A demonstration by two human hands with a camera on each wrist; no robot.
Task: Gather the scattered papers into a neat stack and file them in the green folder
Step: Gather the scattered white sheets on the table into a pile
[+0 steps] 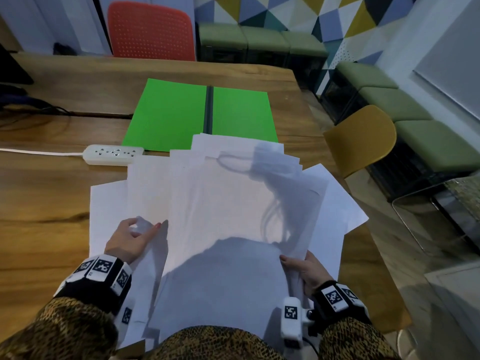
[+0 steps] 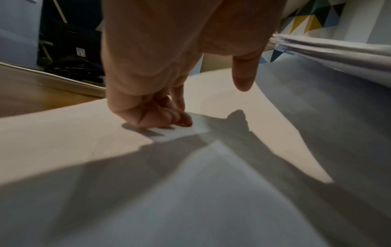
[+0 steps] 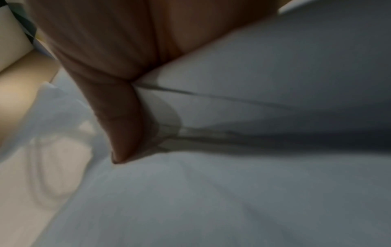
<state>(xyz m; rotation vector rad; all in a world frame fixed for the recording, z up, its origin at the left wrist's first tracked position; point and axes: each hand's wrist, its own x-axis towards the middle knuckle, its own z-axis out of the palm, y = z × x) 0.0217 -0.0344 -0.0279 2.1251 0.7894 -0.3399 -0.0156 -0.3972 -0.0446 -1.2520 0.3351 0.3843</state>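
Head view: the person's right hand (image 1: pixel 306 271) clamps the near right edge of a loose bundle of white papers (image 1: pixel 228 203), thumb on top and fingers hidden beneath; the right wrist view, though blurred, shows several sheet edges pinched in the crook of the thumb. The left hand (image 1: pixel 130 240) sits at the bundle's left side, fingers curled down with their tips on a lower sheet, the thumb lifted clear. In the left wrist view those fingertips (image 2: pixel 180 119) press on the sheet; whether they pinch it or only press, I cannot tell.

The sheets are thin, light and floppy. They sag and curl wherever unsupported, and smooth faces let them slide over one another, so a one-sided hold will likely let the fan spread. My judgement is that the safest hold is both long edges at once, squeezing inward, then tapping an edge on the counter (image 1: pixel 46 203) to square them.

The papers lie fanned in front of the person, corners poking out left, right and far side, some flat on the counter beneath the lifted ones. Beyond them the green folder (image 1: pixel 168 115) lies open and flat, its near edge under the farthest sheets. A white power strip (image 1: pixel 113 154) rests just left of the pile.
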